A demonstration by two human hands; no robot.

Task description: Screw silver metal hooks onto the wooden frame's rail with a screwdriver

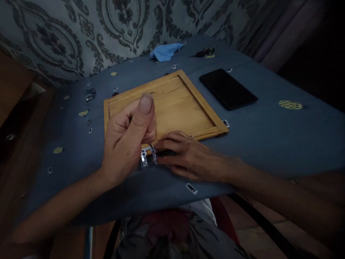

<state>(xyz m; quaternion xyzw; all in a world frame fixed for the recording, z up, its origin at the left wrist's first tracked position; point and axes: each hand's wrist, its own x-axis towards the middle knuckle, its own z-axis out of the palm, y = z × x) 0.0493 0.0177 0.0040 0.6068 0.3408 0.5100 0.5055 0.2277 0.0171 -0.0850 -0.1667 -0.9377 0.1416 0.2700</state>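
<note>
A framed wooden panel (172, 104), like a small cabinet door, lies flat on the cloth-covered table. At its near edge is a shiny metal hinge (148, 153), partly hidden behind my left hand. My left hand (126, 140) is raised over the panel's near left part, curled into a fist with the thumb on top; anything inside the fist is hidden. My right hand (185, 156) rests at the panel's near edge, its fingertips gripping the right side of the hinge.
To the right of the panel lies a black phone or tablet (228, 89). A blue cloth (165, 52) and a dark object like keys or glasses (205, 52) sit at the back. Small metal pieces (90, 94) lie left. A patterned curtain (121, 21) borders the far edge.
</note>
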